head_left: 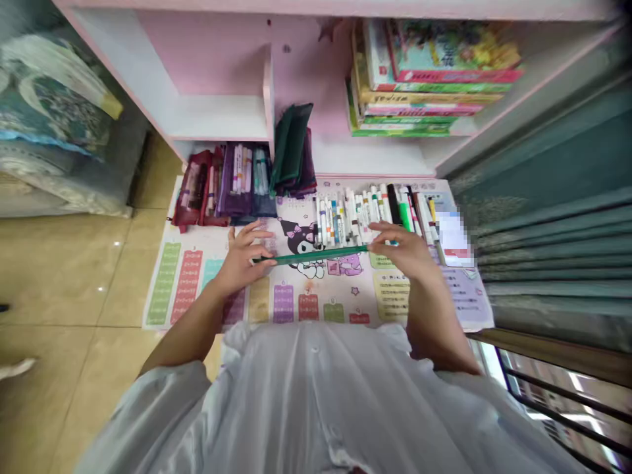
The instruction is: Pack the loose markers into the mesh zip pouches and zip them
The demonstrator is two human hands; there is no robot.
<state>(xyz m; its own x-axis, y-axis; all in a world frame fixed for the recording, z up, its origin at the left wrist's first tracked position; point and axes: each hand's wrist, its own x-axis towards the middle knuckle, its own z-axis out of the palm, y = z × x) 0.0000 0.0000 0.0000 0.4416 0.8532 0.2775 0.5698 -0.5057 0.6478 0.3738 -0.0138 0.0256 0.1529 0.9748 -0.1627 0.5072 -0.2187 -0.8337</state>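
Observation:
Stretched between my two hands is a green zip pouch (318, 255), seen almost edge-on as a thin strip above the desk mat. My left hand (245, 253) pinches its left end between thumb and fingers, with the other fingers spread. At its right end, my right hand (395, 243) grips the corner between thumb and forefinger. Just beyond the pouch lies a row of marker pens (350, 214), mostly white, with a black and a green one toward the right. Whether anything is inside the pouch cannot be seen.
Red and purple pouches (237, 178) holding pens stand at the back left. Dark green pouches (292, 148) lean against the shelf divider (268, 99). Stacked books (434, 99) fill the right shelf. A curtain (543, 217) hangs along the desk's right side.

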